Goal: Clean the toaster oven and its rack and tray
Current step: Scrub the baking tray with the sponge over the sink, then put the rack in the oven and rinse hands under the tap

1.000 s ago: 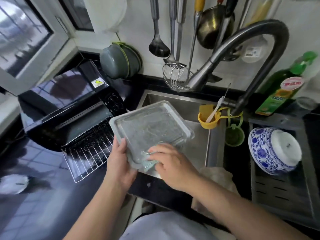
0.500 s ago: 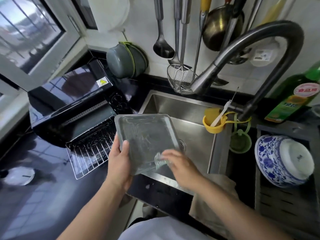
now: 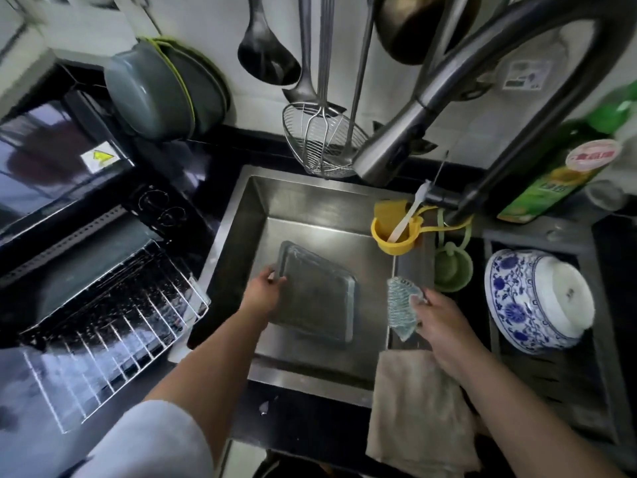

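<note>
**Tray down in the sink, scrubber off to the right**

The sink holds the tray, its long axis running near to far. My left hand grips its far-left corner; my right hand pinches the scrubbing pad, just right of the tray.

On top of the black toaster oven sits a white sticker with a yellow triangular warning sign; whatever print it carries is too small to read. The green bottle by the faucet wears a red-and-white label with Chinese characters, too blurred to make out.
</note>
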Demonstrator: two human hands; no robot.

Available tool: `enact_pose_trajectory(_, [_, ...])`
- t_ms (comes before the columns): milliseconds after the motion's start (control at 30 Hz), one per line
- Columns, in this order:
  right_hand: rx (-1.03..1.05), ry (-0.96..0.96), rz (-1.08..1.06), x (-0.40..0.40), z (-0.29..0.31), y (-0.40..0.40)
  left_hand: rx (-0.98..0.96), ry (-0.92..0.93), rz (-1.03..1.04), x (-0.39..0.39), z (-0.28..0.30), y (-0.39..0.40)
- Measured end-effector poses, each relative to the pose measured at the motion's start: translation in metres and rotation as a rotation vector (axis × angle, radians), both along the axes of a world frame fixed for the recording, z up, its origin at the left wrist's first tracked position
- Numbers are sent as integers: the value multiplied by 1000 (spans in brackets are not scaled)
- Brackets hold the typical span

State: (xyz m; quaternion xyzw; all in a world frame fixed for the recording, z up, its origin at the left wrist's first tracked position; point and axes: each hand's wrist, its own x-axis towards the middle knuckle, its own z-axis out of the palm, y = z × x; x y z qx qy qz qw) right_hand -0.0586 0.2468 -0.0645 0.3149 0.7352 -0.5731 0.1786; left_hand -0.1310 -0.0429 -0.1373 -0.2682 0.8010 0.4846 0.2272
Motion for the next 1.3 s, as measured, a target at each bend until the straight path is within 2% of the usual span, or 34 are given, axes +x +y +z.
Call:
enact_pose_trajectory(100, [-154, -8, -119, 0, 5, -11, -124, -90, -84, -8, -26, -4])
enact_pose_trajectory(167, [-227, -5, -151, -2, 10, -24, -155, -113, -62, -4, -17, 0])
enact_pose_trajectory(233, [-288, -4, -172, -4, 18, -40, -105, -86, 14, 9, 7, 4])
enact_pose_trajectory(267, [-311, -4, -179, -4, 22, -49, -26, -58, 73, 20, 23, 5])
enact_pose_trajectory(367, [-408, 22, -123, 0, 40, -91, 448, -46, 324, 74, 85, 6])
enact_pose_trajectory(433, [-536, 30, -29, 10, 50, -135, 632, -37, 385, 112, 125, 0])
enact_pose_trajectory(467, [-578, 14, 55, 18, 54, -161, 629, -4, 411, 129, 138, -10])
enact_pose_trajectory(533, [-616, -15, 283, 37, 60, -216, 505, 84, 512, 163, 149, -45])
enact_pose_trajectory(633, [-549, 8, 667, 60, 67, -282, 367, 157, 756, 212, 154, -119])
enact_pose_trajectory(700, [-456, 38, 750, 62, 69, -311, 334, 226, 953, 239, 155, -177])
enact_pose_trajectory(800, [-426, -14, 656, 57, 67, -336, 249, 310, 1141, 257, 149, -272])
enact_pose_trajectory(900, [-355, -1, 515, 54, 58, -351, 145, 319, 1147, 241, 129, -345])
enact_pose_trajectory(933, [-329, -1, 469, 54, 52, -355, 105, 300, 1117, 232, 117, -360])
enact_pose_trajectory(1033, [-254, -10, 378, 57, 41, -363, -42, 91, 1054, 220, 75, -385])
enact_pose_trajectory(1100, [-217, -8, 350, 62, 39, -357, -143, 8, 1124, 228, 58, -386])
enact_pose_trajectory(1200, [-164, -10, 261, 65, 34, -336, -165, 104, 1187, 248, 78, -346])
enact_pose_trajectory(1300, [-76, 20, 127, 45, 18, -321, 95, 111, 942, 261, 86, -297])
